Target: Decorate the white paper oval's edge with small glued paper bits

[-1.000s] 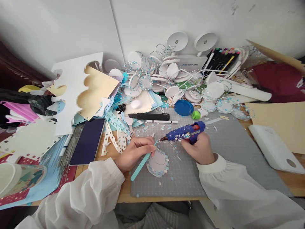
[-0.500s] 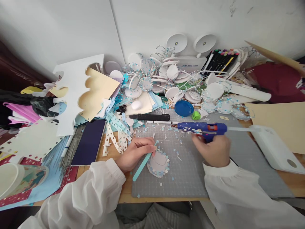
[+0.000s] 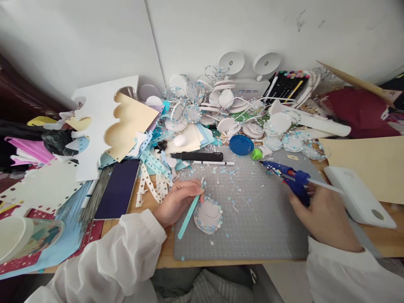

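Note:
My left hand (image 3: 183, 200) is closed, thumb and forefinger pinching a slim flat teal stick (image 3: 188, 221) that slants down toward me. Beside its fingertips lies a round white disc (image 3: 208, 214), its rim covered with small pale blue and white star pieces. Whether those fingers also touch the disc is unclear. On the right, my right hand (image 3: 326, 216) is round the lower handle of a blue glue gun (image 3: 287, 174), slightly blurred. The gun's nozzle points left, and a pale glue stick (image 3: 325, 185) sticks out of its back.
A grey cutting mat (image 3: 252, 227) with scattered star bits lies under the work. Behind it are a black cutter (image 3: 202, 156), a blue lid (image 3: 241, 145) and piled white discs (image 3: 225, 99). A dark phone (image 3: 117, 189) lies left, a white device (image 3: 360, 198) right.
My right hand and the glue gun have moved right, with the gun now tilted and my grip lower on its handle. My left hand stays by the disc with the teal stick.

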Motion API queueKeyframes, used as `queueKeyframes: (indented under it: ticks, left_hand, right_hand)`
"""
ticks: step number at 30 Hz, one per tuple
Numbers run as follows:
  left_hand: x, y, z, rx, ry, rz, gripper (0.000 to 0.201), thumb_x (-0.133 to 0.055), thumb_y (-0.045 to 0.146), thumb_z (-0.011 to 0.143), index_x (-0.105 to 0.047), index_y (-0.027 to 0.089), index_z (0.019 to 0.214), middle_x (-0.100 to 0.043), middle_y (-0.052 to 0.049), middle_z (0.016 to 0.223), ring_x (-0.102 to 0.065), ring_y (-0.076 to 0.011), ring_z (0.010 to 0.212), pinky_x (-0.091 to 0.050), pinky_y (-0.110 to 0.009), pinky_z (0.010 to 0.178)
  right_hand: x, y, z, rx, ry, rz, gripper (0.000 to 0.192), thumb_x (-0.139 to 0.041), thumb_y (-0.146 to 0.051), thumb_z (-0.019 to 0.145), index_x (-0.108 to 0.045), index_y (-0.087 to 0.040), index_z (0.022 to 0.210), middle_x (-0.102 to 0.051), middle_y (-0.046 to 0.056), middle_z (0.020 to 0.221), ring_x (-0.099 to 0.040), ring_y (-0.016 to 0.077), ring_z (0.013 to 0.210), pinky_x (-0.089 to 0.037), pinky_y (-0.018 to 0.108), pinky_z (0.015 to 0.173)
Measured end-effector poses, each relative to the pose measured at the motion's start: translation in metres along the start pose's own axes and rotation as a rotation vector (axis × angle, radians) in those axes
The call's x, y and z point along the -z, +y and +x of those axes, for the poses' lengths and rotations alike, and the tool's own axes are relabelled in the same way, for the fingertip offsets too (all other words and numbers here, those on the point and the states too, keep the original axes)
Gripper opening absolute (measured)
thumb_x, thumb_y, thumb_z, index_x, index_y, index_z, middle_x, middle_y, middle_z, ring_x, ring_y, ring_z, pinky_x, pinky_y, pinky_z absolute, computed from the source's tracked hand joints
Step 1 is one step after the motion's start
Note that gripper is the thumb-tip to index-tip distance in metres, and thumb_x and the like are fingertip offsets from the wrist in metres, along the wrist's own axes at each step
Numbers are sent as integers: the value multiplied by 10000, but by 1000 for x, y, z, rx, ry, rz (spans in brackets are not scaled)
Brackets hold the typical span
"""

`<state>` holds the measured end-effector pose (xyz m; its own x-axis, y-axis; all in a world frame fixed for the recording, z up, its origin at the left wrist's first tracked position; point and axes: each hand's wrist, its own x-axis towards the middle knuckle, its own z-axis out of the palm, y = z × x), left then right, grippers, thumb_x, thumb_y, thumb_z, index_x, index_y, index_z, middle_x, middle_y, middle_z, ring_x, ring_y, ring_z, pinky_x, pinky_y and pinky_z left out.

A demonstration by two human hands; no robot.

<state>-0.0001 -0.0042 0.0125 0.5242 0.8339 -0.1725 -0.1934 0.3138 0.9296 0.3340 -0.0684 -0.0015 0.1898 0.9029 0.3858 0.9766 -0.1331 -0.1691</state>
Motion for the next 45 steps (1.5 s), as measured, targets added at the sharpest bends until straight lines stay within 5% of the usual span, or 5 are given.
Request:
queueKeyframes:
  ticks: [4,17,26,36,45]
  left_hand:
    - [-1,1,1,0,23,-28,264,-599,275,759,-656,133,543,-506,-38,646,-472,-162,662,-342,-287,660]
    - [1,-8,4,-16,97,-265,172,-681,215,723,-665,130,575,-570,-20,647,-514,-136,663,-398,-257,654]
    - [1,-10,3,62,140,-346,215,-746,275,699,-637,110,613,-529,-10,651,-467,-112,653,-389,-233,626]
    - [4,6,-6,-178,-17,609,434,-501,326,902,-460,141,511,-360,34,525,-329,-83,519,-246,-241,503]
    - [5,3,-7,-11,-249,778,325,-568,266,812,-444,146,537,-348,50,506,-293,-64,485,-222,-209,456]
  right_hand:
    - [26,-4,-21,109,-11,-299,274,-458,-458,824,-531,-204,898,-626,206,803,-579,419,760,-412,515,630]
    - [16,-170,10,938,112,242,247,-536,-126,884,-652,-218,1081,-684,82,1008,-595,224,888,-487,386,786]
    - [-6,-176,28,1119,317,328,119,-593,-70,850,-688,-136,879,-724,73,876,-616,193,829,-528,348,782]
    - [-37,-136,31,433,216,1032,132,-623,-126,847,-602,-232,923,-684,30,806,-671,184,737,-540,328,639]
    - [-32,-140,28,82,-34,1424,98,-571,-315,901,-553,-229,860,-575,14,769,-618,140,619,-511,308,578]
